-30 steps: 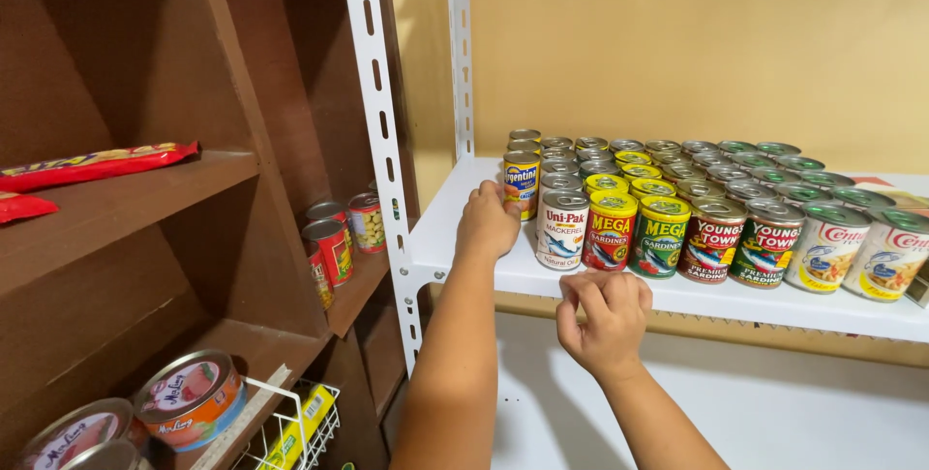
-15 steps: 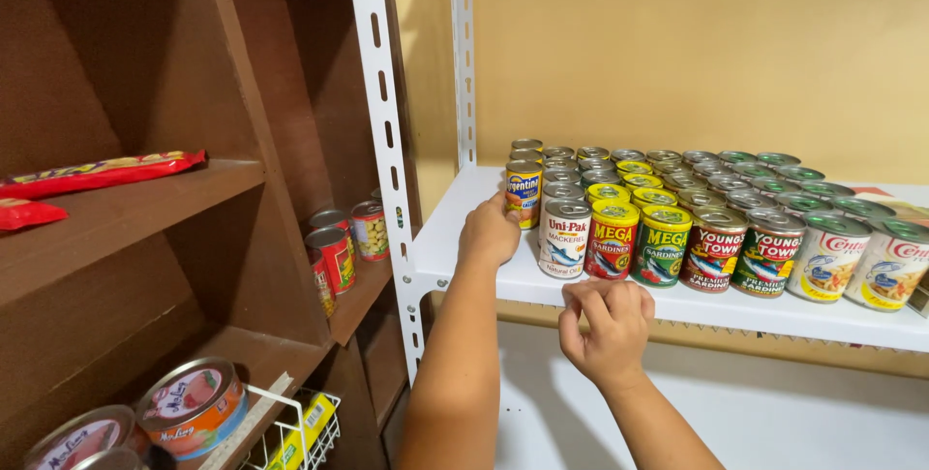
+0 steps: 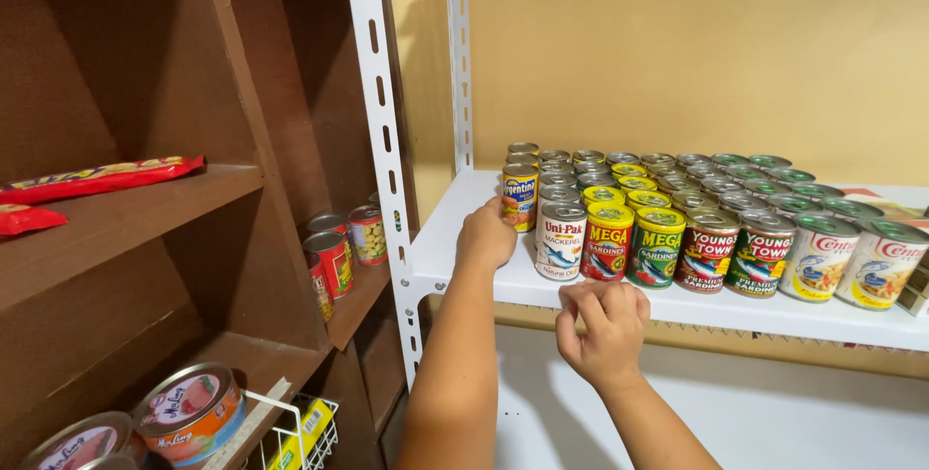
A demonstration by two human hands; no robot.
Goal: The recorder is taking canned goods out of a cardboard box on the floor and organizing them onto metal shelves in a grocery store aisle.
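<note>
Person's left hand [image 3: 487, 235] rests on the white metal shelf [image 3: 455, 247], fingers curled w/ knuckles up, just left of the front white-and-blue mackerel can [image 3: 561, 241]; whether it touches that can or holds anything cannot be told. Right hand [image 3: 605, 326] sits at the shelf's front edge, just below the mackerel can and the red-and-yellow sardine can [image 3: 608, 242], fingers bent narrow as if pinching the edge; nothing visibly held. Cans stand upright in rows on the shelf, running right and back from the mackerel can: a blue-and-yellow can [image 3: 520, 197] behind-left, green sardine can [image 3: 657, 246] further right. Left of the shelf, a brown wooden cabinet [image 3: 232, 238] w/ more cans.
</note>
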